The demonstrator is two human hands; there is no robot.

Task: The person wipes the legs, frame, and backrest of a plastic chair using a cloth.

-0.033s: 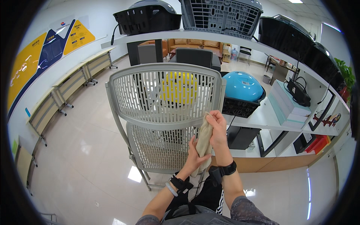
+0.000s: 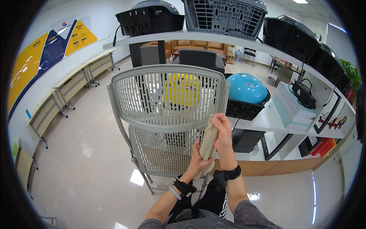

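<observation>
A bunched beige cloth (image 2: 208, 144) hangs upright between my hands, in front of the right side of a grey folding chair (image 2: 164, 126) with a perforated back. My right hand (image 2: 223, 131) pinches its upper end between thumb and fingers. Lower down, my left hand (image 2: 199, 159) wraps round the cloth, thumb to the right and fingers on the left. The lower end droops below my left hand, near the chair's seat edge. Whether the cloth touches the chair, I cannot tell.
Beyond the chair stands a white shelf unit (image 2: 263, 121) carrying black and grey baskets (image 2: 225, 19), a blue dome-shaped thing (image 2: 247, 87) and stacked boxes (image 2: 291, 107). A yellow object (image 2: 183, 89) shows through the chair back. Folding tables (image 2: 72, 87) line the left wall.
My right hand and the cloth's upper end have shifted very slightly to the right. My left hand keeps its hold, and the chair stays put.
</observation>
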